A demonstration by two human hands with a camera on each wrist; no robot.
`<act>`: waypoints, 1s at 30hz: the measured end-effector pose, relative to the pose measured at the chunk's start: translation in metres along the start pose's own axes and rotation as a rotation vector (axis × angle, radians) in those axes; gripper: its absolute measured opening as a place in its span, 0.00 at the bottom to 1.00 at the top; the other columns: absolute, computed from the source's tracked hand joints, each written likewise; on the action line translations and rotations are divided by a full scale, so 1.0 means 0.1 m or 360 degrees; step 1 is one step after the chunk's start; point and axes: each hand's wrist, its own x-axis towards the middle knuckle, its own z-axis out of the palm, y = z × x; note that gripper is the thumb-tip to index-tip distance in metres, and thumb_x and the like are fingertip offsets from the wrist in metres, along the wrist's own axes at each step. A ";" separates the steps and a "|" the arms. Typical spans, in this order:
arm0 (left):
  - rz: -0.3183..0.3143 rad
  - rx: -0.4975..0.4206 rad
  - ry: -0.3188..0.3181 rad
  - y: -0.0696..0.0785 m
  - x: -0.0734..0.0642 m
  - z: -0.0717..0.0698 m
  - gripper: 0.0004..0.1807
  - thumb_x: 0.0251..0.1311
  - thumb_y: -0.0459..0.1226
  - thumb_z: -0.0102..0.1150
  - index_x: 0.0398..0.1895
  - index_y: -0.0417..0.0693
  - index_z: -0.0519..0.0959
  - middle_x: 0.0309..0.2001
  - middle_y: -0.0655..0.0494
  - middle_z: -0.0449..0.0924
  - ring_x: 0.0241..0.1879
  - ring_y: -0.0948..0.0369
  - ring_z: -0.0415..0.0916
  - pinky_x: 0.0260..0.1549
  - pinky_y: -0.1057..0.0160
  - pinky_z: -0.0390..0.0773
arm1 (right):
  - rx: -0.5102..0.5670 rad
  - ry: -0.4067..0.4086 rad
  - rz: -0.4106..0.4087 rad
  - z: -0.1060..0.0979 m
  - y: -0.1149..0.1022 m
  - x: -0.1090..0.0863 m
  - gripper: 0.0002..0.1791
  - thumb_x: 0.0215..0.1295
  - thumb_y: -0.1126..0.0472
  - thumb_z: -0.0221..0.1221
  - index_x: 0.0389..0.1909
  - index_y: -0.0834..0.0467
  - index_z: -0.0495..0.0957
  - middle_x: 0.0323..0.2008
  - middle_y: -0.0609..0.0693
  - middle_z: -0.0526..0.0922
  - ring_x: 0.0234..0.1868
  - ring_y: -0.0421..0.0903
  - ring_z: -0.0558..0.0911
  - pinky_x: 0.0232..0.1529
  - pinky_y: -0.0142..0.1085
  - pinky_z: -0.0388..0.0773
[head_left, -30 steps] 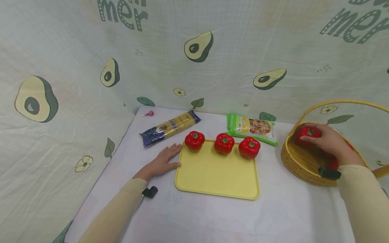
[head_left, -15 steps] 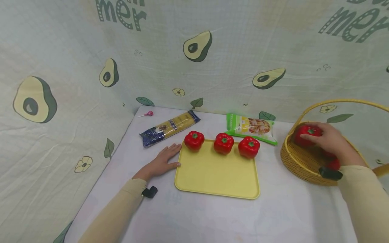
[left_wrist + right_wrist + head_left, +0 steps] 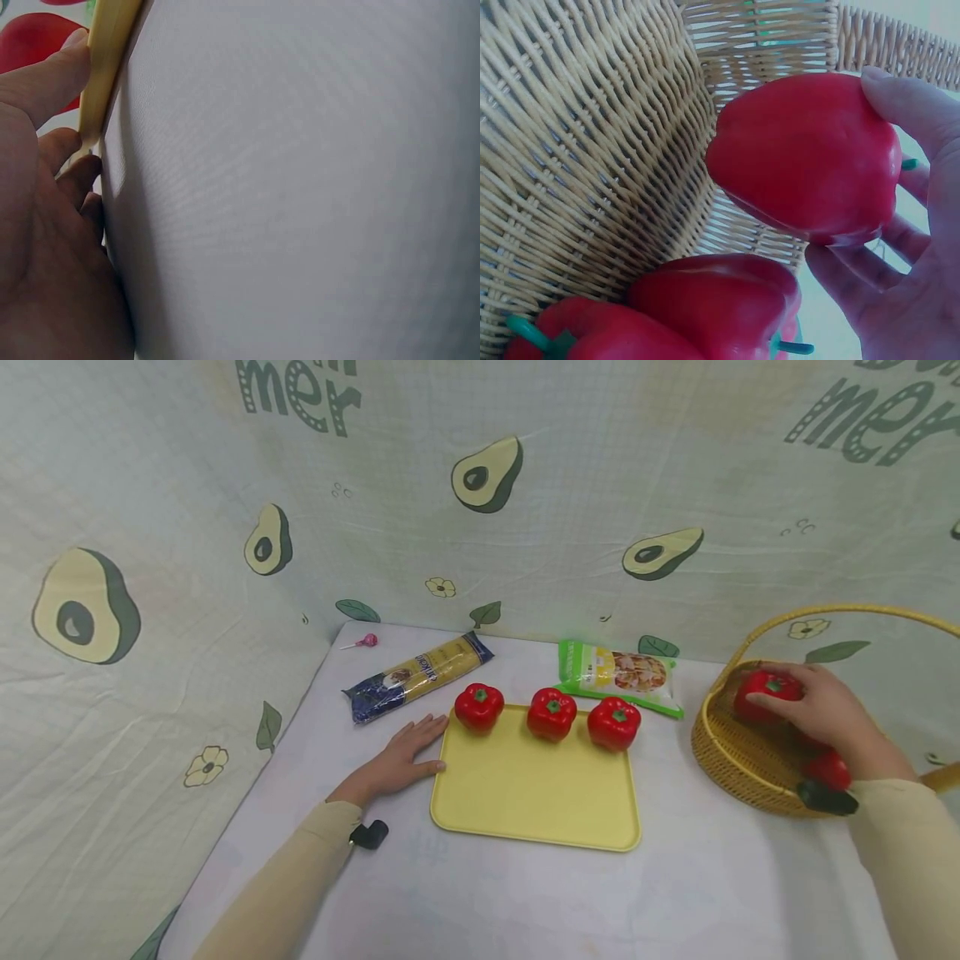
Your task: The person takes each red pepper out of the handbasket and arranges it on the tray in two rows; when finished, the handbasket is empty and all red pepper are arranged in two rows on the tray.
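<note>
My right hand (image 3: 827, 708) grips a red bell pepper (image 3: 806, 157) inside the wicker basket (image 3: 738, 768), thumb on one side and fingers on the other. In the right wrist view other red bell peppers (image 3: 716, 300) lie lower in the basket. My left hand (image 3: 401, 760) lies flat on the table with fingers spread, right at the left edge of the yellow tray (image 3: 532, 793). The left wrist view shows its thumb (image 3: 64, 67) against the tray's side. Along the tray's far edge sit a left pepper (image 3: 479, 707), a middle pepper (image 3: 552, 713) and a right pepper (image 3: 614, 723).
Behind the tray lie a blue-and-gold pasta packet (image 3: 420, 677) and a green-and-white food bag (image 3: 618, 677). A pink lollipop (image 3: 367, 641) is at the back left. The basket's tall handle (image 3: 847, 608) arches over the right hand. A printed cloth (image 3: 555, 510) hangs behind the table.
My right hand has shifted slightly to the right with the pepper in its grip, showing more of a pepper below it. The left hand and the tray have stayed put.
</note>
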 end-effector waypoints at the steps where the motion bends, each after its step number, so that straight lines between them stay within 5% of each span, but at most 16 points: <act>1: 0.0004 -0.0001 0.0002 0.00 0.00 0.00 0.46 0.69 0.56 0.58 0.83 0.58 0.47 0.82 0.61 0.45 0.81 0.59 0.33 0.79 0.51 0.34 | -0.0007 0.0000 0.0001 0.00 -0.01 -0.01 0.49 0.68 0.35 0.60 0.73 0.68 0.59 0.62 0.81 0.57 0.57 0.77 0.61 0.53 0.78 0.63; 30: 0.0007 -0.0016 0.0010 -0.02 0.01 0.02 0.47 0.69 0.57 0.58 0.83 0.58 0.48 0.82 0.61 0.45 0.81 0.59 0.33 0.79 0.51 0.34 | -0.0073 0.0144 -0.0061 0.06 -0.24 -0.38 0.45 0.66 0.37 0.64 0.71 0.65 0.66 0.61 0.79 0.60 0.57 0.77 0.61 0.45 0.77 0.71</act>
